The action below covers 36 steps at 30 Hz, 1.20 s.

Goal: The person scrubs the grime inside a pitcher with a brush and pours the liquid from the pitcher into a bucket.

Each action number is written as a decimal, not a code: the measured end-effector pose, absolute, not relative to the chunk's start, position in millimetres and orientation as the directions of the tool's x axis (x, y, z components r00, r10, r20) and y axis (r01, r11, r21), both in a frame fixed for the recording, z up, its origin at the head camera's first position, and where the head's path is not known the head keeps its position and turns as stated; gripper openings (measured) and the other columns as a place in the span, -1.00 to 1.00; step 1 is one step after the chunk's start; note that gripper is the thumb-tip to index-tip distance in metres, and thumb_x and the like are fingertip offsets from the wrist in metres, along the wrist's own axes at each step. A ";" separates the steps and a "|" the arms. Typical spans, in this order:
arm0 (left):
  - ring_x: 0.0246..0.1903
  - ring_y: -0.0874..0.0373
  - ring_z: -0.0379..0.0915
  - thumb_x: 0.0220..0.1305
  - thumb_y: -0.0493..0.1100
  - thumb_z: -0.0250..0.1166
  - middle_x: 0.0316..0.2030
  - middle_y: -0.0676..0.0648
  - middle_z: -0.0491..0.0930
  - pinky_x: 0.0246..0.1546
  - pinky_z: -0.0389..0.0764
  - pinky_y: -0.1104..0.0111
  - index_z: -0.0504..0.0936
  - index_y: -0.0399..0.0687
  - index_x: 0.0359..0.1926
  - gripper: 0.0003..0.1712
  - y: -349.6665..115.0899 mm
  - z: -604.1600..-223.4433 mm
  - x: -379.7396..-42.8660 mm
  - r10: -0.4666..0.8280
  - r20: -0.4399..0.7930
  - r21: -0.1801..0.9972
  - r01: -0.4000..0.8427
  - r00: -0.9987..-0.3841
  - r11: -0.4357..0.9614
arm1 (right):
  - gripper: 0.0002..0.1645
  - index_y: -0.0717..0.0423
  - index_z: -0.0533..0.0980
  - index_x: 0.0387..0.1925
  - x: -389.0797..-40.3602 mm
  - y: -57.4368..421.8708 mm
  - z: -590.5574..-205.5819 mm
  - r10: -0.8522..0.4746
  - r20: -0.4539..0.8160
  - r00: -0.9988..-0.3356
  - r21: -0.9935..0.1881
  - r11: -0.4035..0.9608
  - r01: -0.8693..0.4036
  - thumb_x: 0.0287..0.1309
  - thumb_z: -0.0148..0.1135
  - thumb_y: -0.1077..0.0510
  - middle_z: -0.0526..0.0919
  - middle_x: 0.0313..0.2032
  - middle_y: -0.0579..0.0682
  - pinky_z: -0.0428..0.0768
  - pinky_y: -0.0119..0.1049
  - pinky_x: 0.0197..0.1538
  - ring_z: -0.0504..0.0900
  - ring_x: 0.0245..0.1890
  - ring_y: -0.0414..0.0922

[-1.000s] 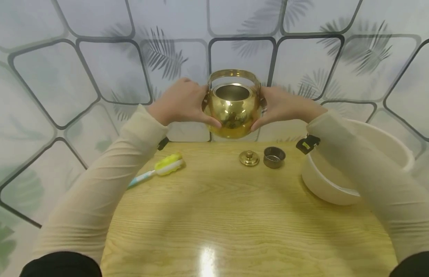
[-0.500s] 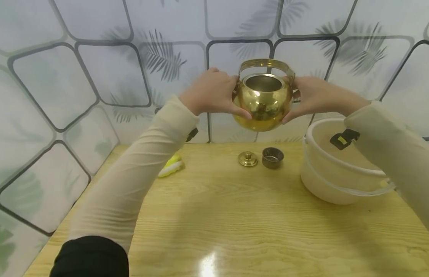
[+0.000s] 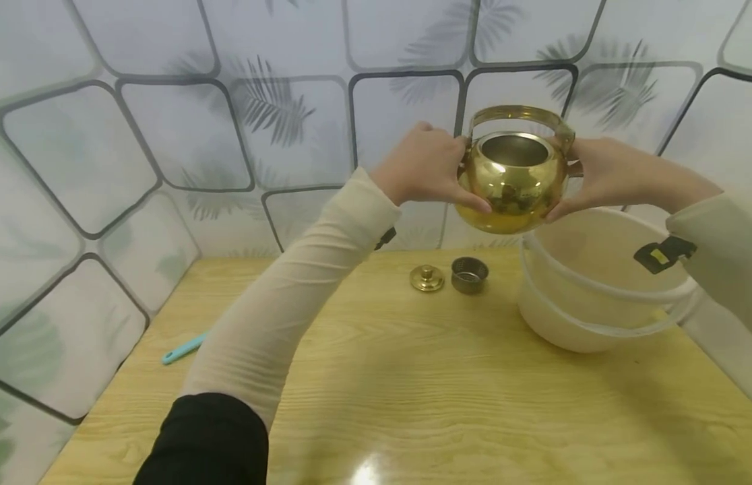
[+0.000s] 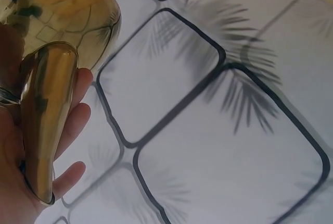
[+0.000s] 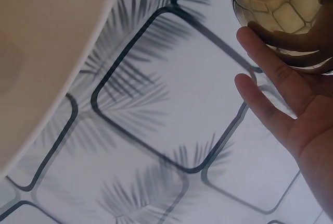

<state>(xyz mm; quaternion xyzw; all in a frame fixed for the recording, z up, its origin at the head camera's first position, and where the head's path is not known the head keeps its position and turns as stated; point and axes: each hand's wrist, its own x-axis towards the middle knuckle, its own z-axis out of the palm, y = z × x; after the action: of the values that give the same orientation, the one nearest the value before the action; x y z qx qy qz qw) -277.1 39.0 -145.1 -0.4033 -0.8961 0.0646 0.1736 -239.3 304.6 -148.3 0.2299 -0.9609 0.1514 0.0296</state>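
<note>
A shiny gold kettle (image 3: 513, 192), lidless and with its arched handle raised, is held up above the back of the table between both hands. My left hand (image 3: 427, 167) grips its left side, thumb along the front of the body; in the left wrist view the fingers lie behind the spout (image 4: 48, 120). On the opposite side my right hand (image 3: 618, 174) holds the body, its thumb at the lower front. Two fingers (image 5: 273, 112) of that hand reach out straight beside the kettle in the right wrist view. The kettle's opening faces up, dark inside.
A white bucket (image 3: 585, 337) stands at the back right, just below the right hand. The gold lid (image 3: 427, 278) and a small perforated metal strainer (image 3: 470, 276) sit side by side near the wall. A blue brush handle (image 3: 184, 347) shows past the left sleeve.
Both hands have carried the kettle to the right, from above the lid to close beside and above the bucket. The left sleeve now covers the brush's yellow sponge head.
</note>
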 end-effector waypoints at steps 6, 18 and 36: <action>-0.20 0.27 0.48 -0.28 0.73 0.05 -0.23 0.15 0.60 0.07 0.28 0.33 0.53 0.18 -0.14 -0.10 63.2 -149.2 -276.3 0.755 0.251 -0.264 0.708 -0.606 0.655 | 0.21 0.06 0.19 0.34 -233.8 327.7 -156.1 -0.397 0.166 -0.903 -0.239 0.872 -0.427 -0.42 0.62 0.03 0.47 0.17 0.26 0.34 0.27 0.09 0.50 0.06 0.31; -0.11 0.28 0.46 -0.35 0.76 0.02 -0.13 0.22 0.58 0.02 0.26 0.32 0.55 0.27 -0.14 -0.08 109.9 -163.3 -282.3 0.782 0.237 -0.274 0.732 -0.577 0.623 | 0.22 0.11 0.17 0.34 -225.0 370.2 -175.0 -0.292 0.160 -0.943 -0.223 0.920 -0.323 -0.40 0.61 -0.03 0.56 0.02 0.37 0.36 0.30 0.00 0.50 0.03 0.34; -0.05 0.25 0.39 -0.42 0.79 0.01 -0.14 0.23 0.50 0.16 0.22 0.30 0.39 0.11 0.03 0.12 156.7 -195.2 -284.5 0.752 0.343 -0.329 0.678 -0.562 0.657 | 0.53 -0.18 -0.14 0.46 -220.4 406.8 -199.8 -0.234 0.277 -0.932 -0.273 0.911 -0.310 -0.52 0.65 0.09 0.52 -0.01 0.47 0.17 0.45 0.08 0.62 -0.04 0.10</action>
<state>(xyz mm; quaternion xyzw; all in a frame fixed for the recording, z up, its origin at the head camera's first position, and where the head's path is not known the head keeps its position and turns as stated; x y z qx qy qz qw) -284.5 156.7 -195.2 -0.4062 -0.8802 0.0799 0.2320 -220.4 406.8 -199.8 0.1403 -0.9700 0.1582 0.1199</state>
